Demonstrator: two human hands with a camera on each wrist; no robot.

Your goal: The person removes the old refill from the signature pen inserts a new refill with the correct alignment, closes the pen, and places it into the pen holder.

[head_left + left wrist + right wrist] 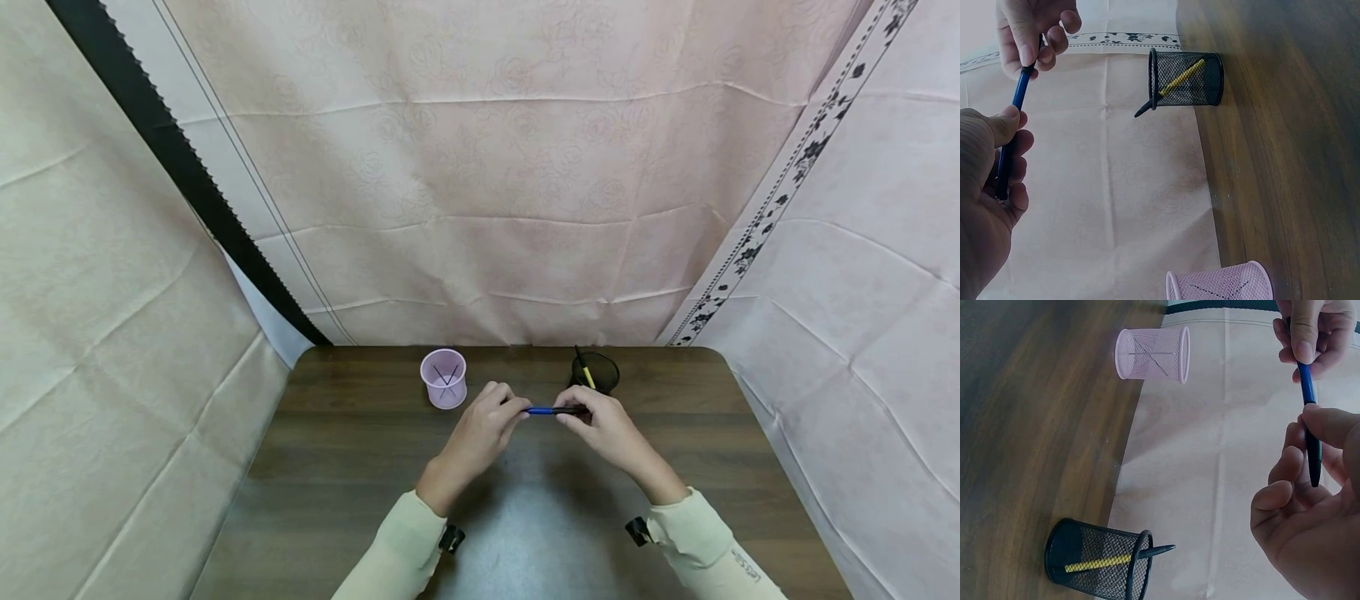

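Observation:
A blue and black pen [542,411] is held level between both hands, above the table. My left hand [486,427] pinches its blue end, thumb lying along the barrel. At the other end, my right hand [606,427] grips the black part between thumb and fingers. In the right wrist view the pen's dark pointed tip [1315,480] sticks out past the right thumb. Just behind the right hand stands a black mesh pen cup [1213,94], holding a yellow and black pen [1180,80] that leans over its rim.
A pink mesh cup [444,379] with thin dark crossed sticks showing inside stands behind the left hand, near the back edge of the brown wooden table [337,467]. Pale cloth [495,183] hangs behind the table and along both sides.

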